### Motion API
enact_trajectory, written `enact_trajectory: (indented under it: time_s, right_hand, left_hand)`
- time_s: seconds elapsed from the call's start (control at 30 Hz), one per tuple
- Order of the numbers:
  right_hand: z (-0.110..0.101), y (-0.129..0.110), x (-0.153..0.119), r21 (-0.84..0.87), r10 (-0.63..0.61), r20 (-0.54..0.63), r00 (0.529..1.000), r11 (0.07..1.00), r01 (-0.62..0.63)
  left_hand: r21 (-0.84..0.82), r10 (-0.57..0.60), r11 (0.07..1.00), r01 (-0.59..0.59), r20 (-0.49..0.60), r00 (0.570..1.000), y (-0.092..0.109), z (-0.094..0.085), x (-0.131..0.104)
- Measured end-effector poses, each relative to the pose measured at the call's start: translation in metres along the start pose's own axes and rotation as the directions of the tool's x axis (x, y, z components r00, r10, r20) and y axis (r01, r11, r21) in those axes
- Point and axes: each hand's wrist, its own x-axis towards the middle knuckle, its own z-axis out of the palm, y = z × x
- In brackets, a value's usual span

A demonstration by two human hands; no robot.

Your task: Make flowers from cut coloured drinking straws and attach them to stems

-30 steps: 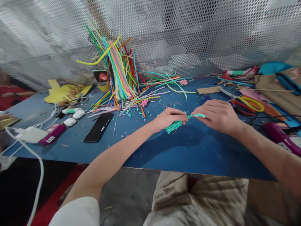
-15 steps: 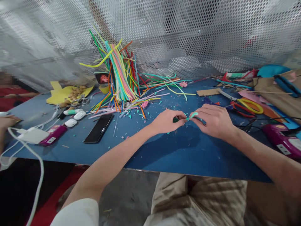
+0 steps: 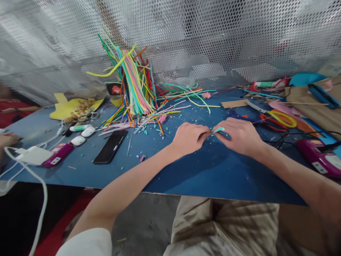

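Note:
A short mint-green pipe cleaner [image 3: 219, 129] sticks up from between the thumb and fingers of my right hand [image 3: 238, 135], which are closed on it. My left hand [image 3: 189, 138] pinches the other end, its fingertips almost touching those of the right. Most of the piece is covered by the fingers. Both hands are just above the blue table [image 3: 186, 177]. Beyond them stands a thick bundle of pipe cleaners [image 3: 133, 81] in many colours, with loose pipe cleaners [image 3: 191, 94] lying beside it.
A black phone [image 3: 110, 146] lies left of my hands, near white earbud cases [image 3: 78, 141] and a purple power strip [image 3: 58, 154]. At right are yellow-handled scissors [image 3: 282, 118], cables and another purple power strip [image 3: 318, 156]. Perforated metal [image 3: 213, 42] rises behind. Another person's hand [image 3: 7, 139] rests at far left.
My left fingers have closed further, and the dark green bit seen in their gap is now hidden. My right hand stays nearly in place. The view has shifted slightly.

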Motion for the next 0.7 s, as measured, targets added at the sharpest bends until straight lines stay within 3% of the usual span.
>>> enact_trajectory:
  time_s: [0.23,0.43,0.53,0.7]
  right_hand:
    - [-0.008,0.008,-0.003,-0.072,-0.195,0.021,0.981,0.978,0.196]
    - [-0.015,0.009,-0.006,-0.129,-0.307,0.049,0.951,0.942,0.310]
    - [-0.017,0.009,-0.005,-0.176,-0.370,-0.003,0.929,0.915,0.364]
    - [-0.019,0.003,-0.002,-0.200,-0.331,-0.113,0.937,0.931,0.305]
  left_hand:
    - [-0.336,-0.111,0.926,0.173,0.196,0.974,0.003,-0.011,0.002]
    - [-0.611,-0.025,0.744,0.272,0.380,0.924,-0.003,-0.017,0.006]
    - [-0.688,0.007,0.664,0.292,0.397,0.918,-0.004,-0.023,0.006]
    - [-0.788,0.070,0.512,0.342,0.436,0.897,-0.001,-0.035,0.008]
